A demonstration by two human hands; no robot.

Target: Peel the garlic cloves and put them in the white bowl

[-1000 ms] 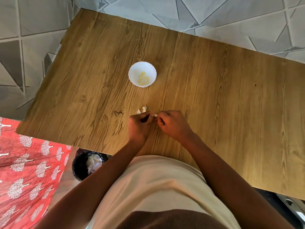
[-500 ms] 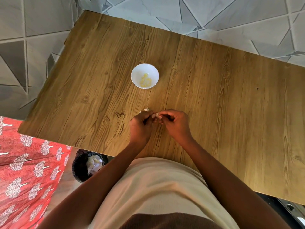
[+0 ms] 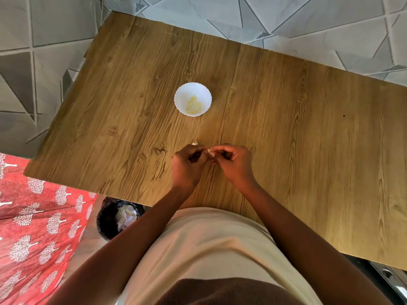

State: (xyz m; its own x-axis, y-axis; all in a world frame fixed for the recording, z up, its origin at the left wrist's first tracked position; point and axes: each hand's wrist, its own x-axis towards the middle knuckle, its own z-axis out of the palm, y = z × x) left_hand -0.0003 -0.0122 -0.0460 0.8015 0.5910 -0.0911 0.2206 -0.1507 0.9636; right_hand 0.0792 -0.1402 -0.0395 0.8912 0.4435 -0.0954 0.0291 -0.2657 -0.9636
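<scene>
Garlic clove [image 3: 210, 152]: small pale piece held between the two hands, just above the worktop [image 3: 286, 133], nearer to the person than the white bowl [image 3: 193, 99]. Left hand [image 3: 189, 166] has its fingers curled, tips meeting the clove from the left. Right hand [image 3: 234, 162] pinches it from the right, thumb and forefinger on the pale bit. Both grips tight and small; nothing else in either.

Step in hand, by my reading: peeling, skin being picked off this clove. Whether the skin is partly off cannot be told, the piece being too small here. Next move would call for stripping the remaining skin, then a short reach forward to drop the clove in the bowl, which holds several yellowish peeled cloves [image 3: 193, 105].

A pale scrap [image 3: 195, 142], probably skin, lies on the worktop just beyond the left knuckles. Black bin [image 3: 110, 221] with paper sits on the floor, below the near worktop edge on the left.

Against the frame one second back: hands at the same spot, same pinch; the scrap is more hidden by the left hand; bowl unchanged.
</scene>
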